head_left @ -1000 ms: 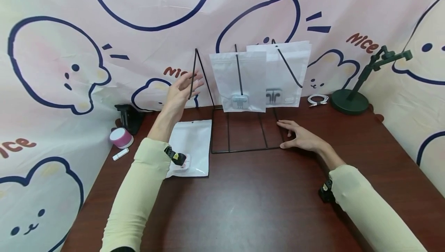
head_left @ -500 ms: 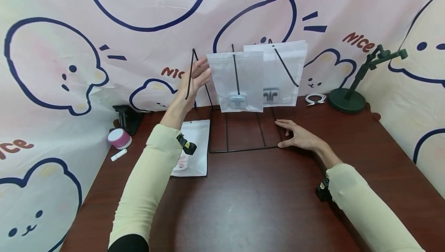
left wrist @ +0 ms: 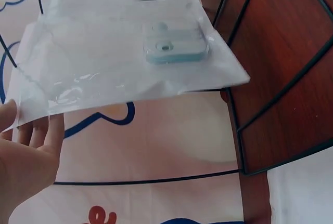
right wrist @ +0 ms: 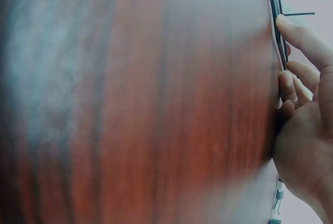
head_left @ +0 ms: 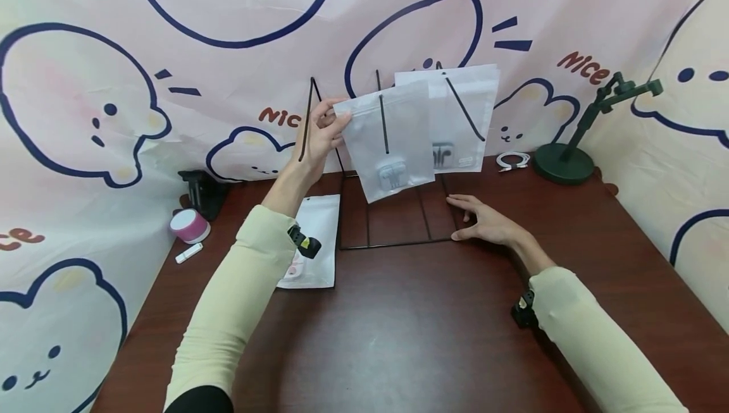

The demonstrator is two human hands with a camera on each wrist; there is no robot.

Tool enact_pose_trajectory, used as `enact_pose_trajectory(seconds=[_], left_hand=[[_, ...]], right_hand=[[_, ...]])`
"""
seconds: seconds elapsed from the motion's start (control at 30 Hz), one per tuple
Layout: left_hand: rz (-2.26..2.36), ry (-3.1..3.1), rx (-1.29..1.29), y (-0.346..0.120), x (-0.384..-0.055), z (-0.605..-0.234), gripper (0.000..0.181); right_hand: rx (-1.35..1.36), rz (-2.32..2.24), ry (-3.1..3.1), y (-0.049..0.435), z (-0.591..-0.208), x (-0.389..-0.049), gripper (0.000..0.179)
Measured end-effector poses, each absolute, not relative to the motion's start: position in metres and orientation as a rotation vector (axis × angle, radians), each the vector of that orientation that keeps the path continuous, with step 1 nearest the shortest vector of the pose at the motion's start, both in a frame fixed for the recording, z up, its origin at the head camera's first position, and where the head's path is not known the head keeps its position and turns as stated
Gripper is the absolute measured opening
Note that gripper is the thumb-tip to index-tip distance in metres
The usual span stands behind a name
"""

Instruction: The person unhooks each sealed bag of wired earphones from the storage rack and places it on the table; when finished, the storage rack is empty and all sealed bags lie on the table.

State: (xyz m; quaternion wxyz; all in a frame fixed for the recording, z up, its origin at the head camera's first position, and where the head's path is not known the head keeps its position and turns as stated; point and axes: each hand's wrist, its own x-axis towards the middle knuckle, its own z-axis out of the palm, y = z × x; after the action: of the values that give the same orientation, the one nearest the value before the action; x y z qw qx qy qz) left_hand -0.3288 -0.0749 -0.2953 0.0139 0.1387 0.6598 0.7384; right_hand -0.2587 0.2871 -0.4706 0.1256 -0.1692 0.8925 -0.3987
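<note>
My left hand (head_left: 319,138) pinches the upper left corner of a white zip bag (head_left: 384,135), thumb on one side and fingers on the other in the left wrist view. A small clear case with earphones (left wrist: 176,44) shows through this bag. It hangs tilted on a middle prong of a black wire display rack (head_left: 398,243). My right hand (head_left: 490,226) holds the front right corner of the rack's base, thumb at the front bar and fingers at the side bar. Behind, a second bag with dark earphones (head_left: 467,106) hangs on the right prong.
Another white bag (head_left: 321,236) lies on the table left of the rack. Farther left are a pink round tub (head_left: 190,226), a small white stick (head_left: 189,253) and a black stand (head_left: 204,193). A coiled white cable (head_left: 512,160) and a green stand (head_left: 564,163) are at right.
My left hand has moved right from the left prong to the front bag and taken its upper corner. The bag has gone from straight to tilted. My right hand stays put.
</note>
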Motion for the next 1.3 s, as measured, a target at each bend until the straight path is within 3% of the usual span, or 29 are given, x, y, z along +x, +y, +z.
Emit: enact_pose_trajectory(seconds=[0.57, 1.3], left_hand=[[2.337, 2.01, 0.545, -0.082, -0.291, -0.307, 0.016], [2.204, 2.057, 0.453, -0.098, -0.229, -0.305, 0.017]], right_hand=[[-0.501, -1.161, 2.61, 0.287, -0.472, -0.259, 0.087], [-0.463, -1.143, 2.626, 0.287, -0.475, -0.261, 0.088]])
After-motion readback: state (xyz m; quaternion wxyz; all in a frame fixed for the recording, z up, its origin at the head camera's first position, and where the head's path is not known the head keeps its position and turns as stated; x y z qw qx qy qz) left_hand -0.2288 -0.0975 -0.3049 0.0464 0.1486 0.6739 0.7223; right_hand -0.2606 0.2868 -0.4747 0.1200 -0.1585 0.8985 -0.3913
